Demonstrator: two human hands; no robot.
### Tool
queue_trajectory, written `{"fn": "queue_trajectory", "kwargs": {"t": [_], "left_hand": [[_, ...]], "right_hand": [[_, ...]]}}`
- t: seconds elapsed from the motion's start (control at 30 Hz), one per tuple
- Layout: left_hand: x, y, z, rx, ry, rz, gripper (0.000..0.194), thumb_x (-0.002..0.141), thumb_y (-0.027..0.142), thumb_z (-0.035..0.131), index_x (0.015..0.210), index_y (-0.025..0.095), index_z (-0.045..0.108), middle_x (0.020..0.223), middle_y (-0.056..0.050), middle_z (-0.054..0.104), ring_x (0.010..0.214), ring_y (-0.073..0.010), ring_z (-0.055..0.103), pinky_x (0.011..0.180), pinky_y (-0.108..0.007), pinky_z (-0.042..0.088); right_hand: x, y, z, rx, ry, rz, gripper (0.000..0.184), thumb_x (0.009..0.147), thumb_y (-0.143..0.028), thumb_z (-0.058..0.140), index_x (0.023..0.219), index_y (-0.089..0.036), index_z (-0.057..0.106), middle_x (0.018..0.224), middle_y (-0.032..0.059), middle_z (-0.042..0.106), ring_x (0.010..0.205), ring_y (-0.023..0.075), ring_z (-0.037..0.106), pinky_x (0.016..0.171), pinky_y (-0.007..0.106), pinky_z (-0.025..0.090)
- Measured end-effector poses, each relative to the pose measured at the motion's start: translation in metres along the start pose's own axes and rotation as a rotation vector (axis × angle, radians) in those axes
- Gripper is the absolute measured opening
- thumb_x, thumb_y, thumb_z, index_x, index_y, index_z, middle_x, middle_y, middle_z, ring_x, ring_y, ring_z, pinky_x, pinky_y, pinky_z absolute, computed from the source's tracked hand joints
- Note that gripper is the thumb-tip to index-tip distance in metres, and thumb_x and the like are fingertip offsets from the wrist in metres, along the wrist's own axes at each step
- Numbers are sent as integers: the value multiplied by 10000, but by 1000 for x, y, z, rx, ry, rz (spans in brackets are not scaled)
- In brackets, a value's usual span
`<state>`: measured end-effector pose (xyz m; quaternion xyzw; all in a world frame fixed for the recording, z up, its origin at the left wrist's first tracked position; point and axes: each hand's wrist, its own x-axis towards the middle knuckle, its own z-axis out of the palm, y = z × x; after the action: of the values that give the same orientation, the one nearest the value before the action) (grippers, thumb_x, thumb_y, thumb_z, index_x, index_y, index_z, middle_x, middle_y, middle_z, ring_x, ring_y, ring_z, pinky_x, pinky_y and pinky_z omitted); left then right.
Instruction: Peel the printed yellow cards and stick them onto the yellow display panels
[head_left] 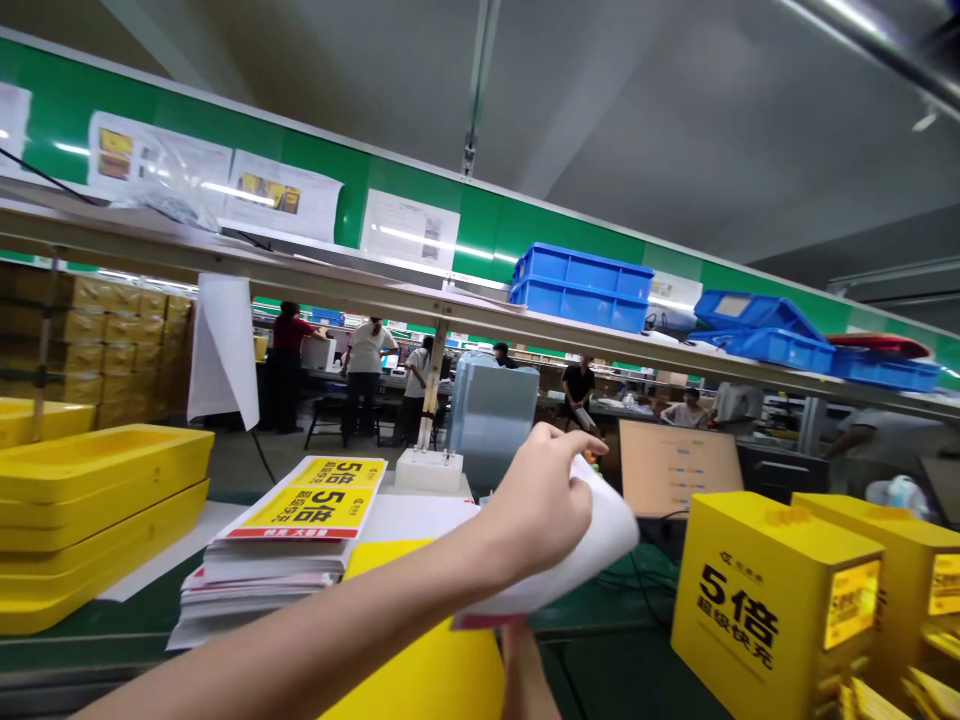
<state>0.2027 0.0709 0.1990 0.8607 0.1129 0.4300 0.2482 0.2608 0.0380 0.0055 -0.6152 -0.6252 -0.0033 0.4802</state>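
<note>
The white, red-edged paper sheet (555, 575) hides my right hand (523, 655); its fingers I cannot tell. The sheet is curling; my left hand (544, 505) pinches it above the green surface's (82, 625) near edge.

We see moderately bright, even light on the yellow box with black lettering (739, 600) and on the bare forearm (360, 620), while the grey ceiling (645, 120) stays dim and the stacked brown cartons (124, 345) at the far left sink into shadow. White streaks of glare cross the glossy green panel (487, 225) and the white printed sheets (409, 230) fixed to it, and a highlight runs along the shiny metal pipe (877, 50) at the upper right. We find the background soft, the right edge smeared and stretched, and the whole view tilted.
</note>
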Motion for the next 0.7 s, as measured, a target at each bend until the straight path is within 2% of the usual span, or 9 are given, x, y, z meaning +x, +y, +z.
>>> {"fn": "queue_trajectory", "kwargs": {"t": [0.1,0.17,0.2,0.3,0.4,0.47,0.53,0.6,0.7], "left_hand": [[6,3,14,-140,71,-124,452,778,-10,424,1105,209,647,1072,-88,497,892,-199,551,904,-381,459],[6,-2,24,-193,67,-195,427,777,-6,399,1049,196,658,1063,-89,498,785,-166,567,753,-312,507],[5,-6,28,-221,44,-234,407,773,2,381,1023,169,655,1056,-98,499,692,-142,573,631,-271,508],[1,-14,39,-333,-41,-321,353,780,43,329,994,105,603,1042,-120,510,427,-69,521,378,-204,401],[-7,-15,44,-440,-48,-273,337,856,112,315,1122,144,520,1165,-130,494,575,-102,626,490,-218,506],[-18,-12,47,-401,2,-101,343,901,186,365,1230,211,460,1343,-120,397,880,-150,640,712,-268,563],[-34,-11,51,-186,-27,161,357,904,217,421,1256,261,453,1413,-82,361,1064,-194,566,866,-350,533],[-50,-13,57,76,-162,312,320,881,230,480,1199,259,503,1300,-64,505,1066,-235,557,894,-434,509],[-68,-24,67,236,-311,254,480,753,366,701,1181,239,526,1194,-49,598,1114,-297,537,951,-520,480]], "right_hand": [[-1,-9,-15,-187,475,108,1064,813,-465,619,1468,-160,-162,1532,217,133,1339,470,290,1002,641,400],[-5,-10,-40,-392,790,58,1019,848,-404,589,1467,-134,-175,1543,220,-30,1369,486,192,1038,675,310],[-8,-8,-54,-489,863,-7,941,873,-375,551,1481,-124,-122,1544,216,-31,1381,480,157,1056,677,267],[-18,10,-93,-497,758,-104,610,932,-351,353,1481,-131,201,1519,169,233,1386,405,230,1091,599,255],[-27,29,-114,-163,662,313,615,912,-521,292,1291,-105,541,1301,182,548,1240,410,465,1018,540,378],[-30,36,-120,112,706,655,786,827,-695,401,1290,-74,537,1278,227,555,1176,448,509,903,540,474],[-31,38,-123,506,731,787,938,717,-732,585,1397,-113,400,1325,218,524,1108,428,566,762,490,557],[-30,38,-124,952,711,744,1043,642,-649,738,1449,-166,286,1245,163,604,969,342,653,653,404,594],[-29,38,-126,1253,714,613,961,693,-560,760,1448,-206,284,985,74,729,845,271,697,634,375,606]]}}
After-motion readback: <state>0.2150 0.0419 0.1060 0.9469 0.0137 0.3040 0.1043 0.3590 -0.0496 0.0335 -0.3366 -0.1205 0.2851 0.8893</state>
